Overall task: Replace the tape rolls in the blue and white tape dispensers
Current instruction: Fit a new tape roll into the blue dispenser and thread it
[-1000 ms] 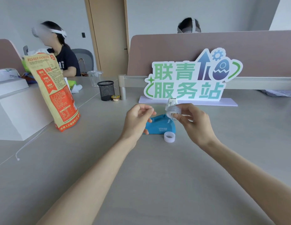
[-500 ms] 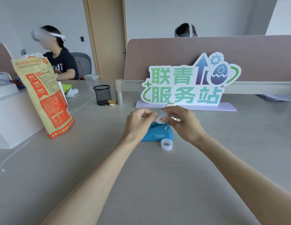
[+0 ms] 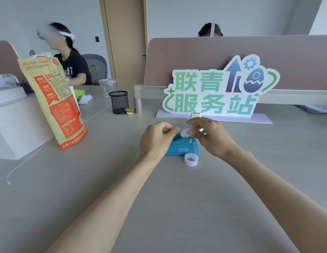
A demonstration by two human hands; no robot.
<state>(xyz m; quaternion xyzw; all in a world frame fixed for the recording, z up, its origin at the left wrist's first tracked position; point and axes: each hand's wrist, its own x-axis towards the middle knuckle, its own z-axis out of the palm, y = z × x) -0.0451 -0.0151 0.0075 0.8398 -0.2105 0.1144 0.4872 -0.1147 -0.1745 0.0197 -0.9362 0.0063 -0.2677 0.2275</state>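
The blue tape dispenser (image 3: 182, 149) stands on the grey table, partly hidden behind my hands. A clear tape roll (image 3: 185, 131) on a white hub is held just above it by my right hand (image 3: 211, 136). My left hand (image 3: 156, 140) pinches at the roll's left side, seemingly on the tape's end. A second clear tape roll (image 3: 191, 160) lies flat on the table right in front of the dispenser. A small white piece (image 3: 195, 115), maybe the white dispenser, peeks out behind my right hand.
A green and blue sign (image 3: 215, 92) stands behind the dispenser. At the left are an orange and tan bag (image 3: 55, 105), a white box (image 3: 14, 123), a black mesh cup (image 3: 119, 102) and a white cable (image 3: 22, 165). Two people sit beyond the desk.
Both hands have come down and together over the blue dispenser. The roll, held up in my right hand a second ago, is now gripped between both hands.
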